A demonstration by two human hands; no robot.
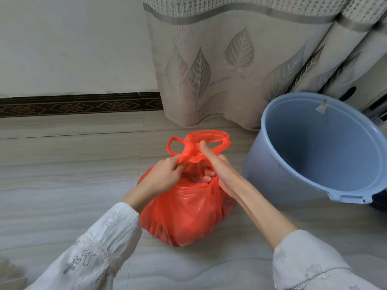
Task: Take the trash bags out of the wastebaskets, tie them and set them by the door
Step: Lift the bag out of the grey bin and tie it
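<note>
A full red plastic trash bag [184, 214] stands on the tiled floor in the middle of the view. Its two handle loops stick up above the gathered neck. My left hand [163, 176] pinches the left handle near the neck. My right hand [215, 166] grips the right handle, thumb pointing up and fingers curled into the bag's mouth. The blue plastic wastebasket [326, 185] sits just right of the bag, tilted toward me, with no bag inside.
A beige curtain [230, 65] with leaf patterns hangs down to the floor behind the bag. A white wall with a dark patterned skirting [79, 105] runs along the left. Grey floor tiles [69, 174] spread to the left and front.
</note>
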